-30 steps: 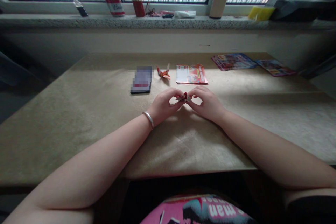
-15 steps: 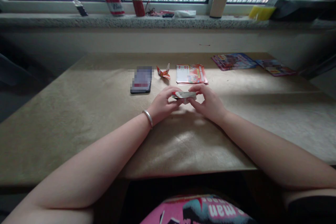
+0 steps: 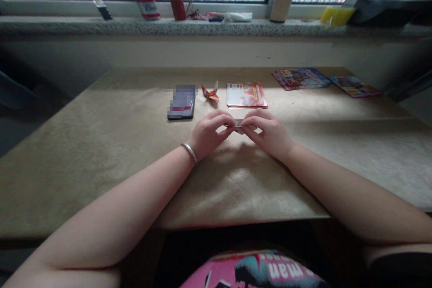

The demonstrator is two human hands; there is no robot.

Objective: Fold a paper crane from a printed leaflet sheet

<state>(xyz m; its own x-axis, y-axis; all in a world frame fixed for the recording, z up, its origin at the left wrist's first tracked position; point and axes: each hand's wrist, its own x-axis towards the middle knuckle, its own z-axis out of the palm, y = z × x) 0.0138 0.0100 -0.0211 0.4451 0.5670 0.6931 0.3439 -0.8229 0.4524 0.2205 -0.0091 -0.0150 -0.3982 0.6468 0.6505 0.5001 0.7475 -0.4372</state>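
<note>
On the table (image 3: 101,153), a phone (image 3: 182,102), a red paper shape (image 3: 211,95) and a paper pile (image 3: 246,95) are set on the far side. Nearer, folded paper (image 3: 239,122) is pinched by the fingers of the left hand (image 3: 209,131) and right hand (image 3: 270,133), partly hidden, its long side held left to right.

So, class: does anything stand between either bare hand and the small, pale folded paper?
Nothing visible does: the bare left hand and bare right hand both hold the small, pale folded paper directly. The red-and-white folded-paper figure lies beyond them on the tan tabletop, not between.
</note>
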